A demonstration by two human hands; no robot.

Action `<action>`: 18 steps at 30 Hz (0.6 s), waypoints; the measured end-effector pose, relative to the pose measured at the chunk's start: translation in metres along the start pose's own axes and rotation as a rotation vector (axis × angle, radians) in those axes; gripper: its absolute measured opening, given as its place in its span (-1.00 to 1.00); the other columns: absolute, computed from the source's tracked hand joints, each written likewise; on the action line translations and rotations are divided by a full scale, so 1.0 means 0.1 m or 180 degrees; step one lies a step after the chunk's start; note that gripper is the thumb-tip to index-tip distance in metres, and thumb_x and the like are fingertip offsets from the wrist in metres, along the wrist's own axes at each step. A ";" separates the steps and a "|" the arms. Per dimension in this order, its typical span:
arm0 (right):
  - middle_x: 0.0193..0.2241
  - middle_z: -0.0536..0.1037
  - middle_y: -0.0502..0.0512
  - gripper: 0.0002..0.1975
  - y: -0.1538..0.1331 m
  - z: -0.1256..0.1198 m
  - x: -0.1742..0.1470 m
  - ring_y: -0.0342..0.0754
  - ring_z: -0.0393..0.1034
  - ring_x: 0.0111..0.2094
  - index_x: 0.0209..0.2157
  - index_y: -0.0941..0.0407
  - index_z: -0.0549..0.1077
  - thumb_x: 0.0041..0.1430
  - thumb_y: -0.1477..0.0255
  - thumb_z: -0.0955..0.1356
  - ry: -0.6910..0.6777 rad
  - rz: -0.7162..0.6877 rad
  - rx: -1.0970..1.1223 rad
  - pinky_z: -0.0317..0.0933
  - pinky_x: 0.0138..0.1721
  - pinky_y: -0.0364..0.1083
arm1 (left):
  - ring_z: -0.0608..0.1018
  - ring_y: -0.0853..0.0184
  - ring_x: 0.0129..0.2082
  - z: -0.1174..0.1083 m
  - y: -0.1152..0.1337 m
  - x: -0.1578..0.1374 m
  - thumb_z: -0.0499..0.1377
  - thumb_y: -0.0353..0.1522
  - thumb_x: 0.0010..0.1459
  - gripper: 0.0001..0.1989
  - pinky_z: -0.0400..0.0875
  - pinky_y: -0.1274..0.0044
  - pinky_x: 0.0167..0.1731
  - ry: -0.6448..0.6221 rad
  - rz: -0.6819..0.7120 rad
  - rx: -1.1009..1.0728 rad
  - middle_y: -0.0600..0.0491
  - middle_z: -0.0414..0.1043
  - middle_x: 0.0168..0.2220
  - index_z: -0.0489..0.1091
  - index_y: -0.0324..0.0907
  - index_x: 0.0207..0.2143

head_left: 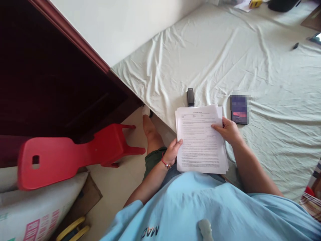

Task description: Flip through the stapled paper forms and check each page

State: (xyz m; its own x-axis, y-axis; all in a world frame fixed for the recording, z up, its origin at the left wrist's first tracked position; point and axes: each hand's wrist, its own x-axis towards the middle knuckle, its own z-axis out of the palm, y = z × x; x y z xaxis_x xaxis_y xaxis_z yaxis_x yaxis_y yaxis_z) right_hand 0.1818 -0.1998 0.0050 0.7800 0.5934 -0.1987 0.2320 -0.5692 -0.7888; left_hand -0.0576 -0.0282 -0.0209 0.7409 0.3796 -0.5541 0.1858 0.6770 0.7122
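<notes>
A stack of printed paper sheets (200, 144) lies over my lap, its edges slightly uneven and its top page full of small text. My left hand (173, 151) grips the stack's left edge, with the thumb on top. At the upper right edge, my right hand (228, 131) pinches the sheets, thumb over the page and fingers beneath. Just beyond the top of the papers is a black stapler (190, 97) on the bed sheet. To the right of my right hand rests a phone (238, 110), its screen partly blurred out.
A pale, wrinkled sheet (213, 63) covers the bed. On the floor at left stands a red plastic chair (57, 160), beside a white printed sack (37, 207). A black cap (283, 4) and a yellow object (255, 3) lie at the far end.
</notes>
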 end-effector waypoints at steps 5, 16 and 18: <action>0.04 0.54 0.31 -0.25 -0.06 0.04 0.10 0.24 0.44 -0.02 0.34 0.10 0.26 0.11 0.29 0.41 0.0803 -0.0540 -0.0805 0.41 -0.03 0.23 | 0.65 0.05 -0.06 0.03 -0.17 0.01 0.35 0.22 0.00 -0.24 0.46 0.25 0.10 0.0107 0.0215 0.0512 -0.17 0.66 -0.12 0.58 -0.29 -0.10; 0.06 0.55 0.32 -0.59 -0.60 0.34 0.78 0.28 0.31 0.08 0.06 0.15 0.58 0.43 0.27 0.22 -0.0374 -0.1547 -0.2002 0.28 0.15 0.24 | 0.68 0.05 -0.17 0.09 -0.31 -0.21 0.49 0.08 -0.10 -0.32 0.52 0.25 0.00 -0.0247 -0.0465 -0.0275 -0.21 0.66 -0.15 0.60 -0.31 -0.16; -0.05 0.57 0.32 -0.60 -0.60 0.40 0.85 0.26 0.34 0.00 -0.03 0.13 0.62 0.43 0.27 0.22 -0.0425 -0.1573 -0.2050 0.29 0.11 0.23 | 0.68 0.09 -0.19 0.09 -0.27 -0.18 0.54 0.01 -0.15 -0.35 0.52 0.27 -0.01 -0.0112 -0.0400 -0.0382 -0.16 0.67 -0.16 0.59 -0.28 -0.14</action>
State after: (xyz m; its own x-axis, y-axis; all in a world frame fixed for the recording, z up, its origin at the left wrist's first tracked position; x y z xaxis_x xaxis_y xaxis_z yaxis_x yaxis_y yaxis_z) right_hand 0.2108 -0.0926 0.0120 0.4342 0.9007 -0.0154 0.8503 -0.4154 -0.3231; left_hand -0.0702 -0.0592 -0.0259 0.7391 0.2665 -0.6186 0.2015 0.7888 0.5806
